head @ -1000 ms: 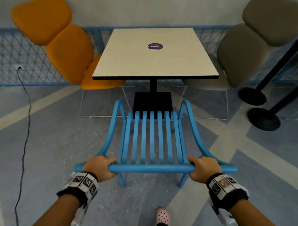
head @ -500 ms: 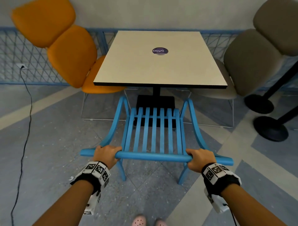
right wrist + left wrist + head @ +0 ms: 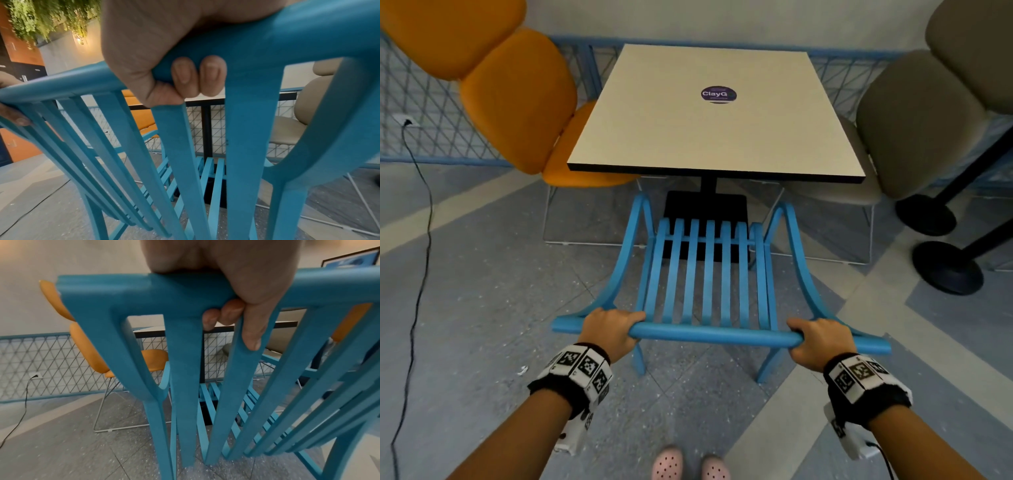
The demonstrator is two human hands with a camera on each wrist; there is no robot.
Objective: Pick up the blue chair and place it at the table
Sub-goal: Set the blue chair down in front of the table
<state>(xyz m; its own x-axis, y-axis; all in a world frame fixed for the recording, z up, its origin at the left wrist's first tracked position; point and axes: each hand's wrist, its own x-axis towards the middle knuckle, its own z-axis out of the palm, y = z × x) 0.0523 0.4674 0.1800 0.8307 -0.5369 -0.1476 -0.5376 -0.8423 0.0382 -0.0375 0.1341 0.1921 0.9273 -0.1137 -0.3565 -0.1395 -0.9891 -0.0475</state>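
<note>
The blue slatted chair faces the square beige table, its seat front close to the table's near edge and just before the black pedestal base. My left hand grips the left part of the chair's top rail; my right hand grips the right part. In the left wrist view the fingers curl under the rail of the chair. The right wrist view shows fingertips wrapped round the rail of the chair. Whether the chair's legs touch the floor is not clear.
An orange padded chair stands left of the table, a beige padded chair right of it. Two black round pole bases sit on the floor at right. A black cable runs down the left. My pink shoes are below.
The chair has moved forward toward the table with both hands on its rail; its seat front now nears the table's edge. I have stepped closer, the table looms larger.
</note>
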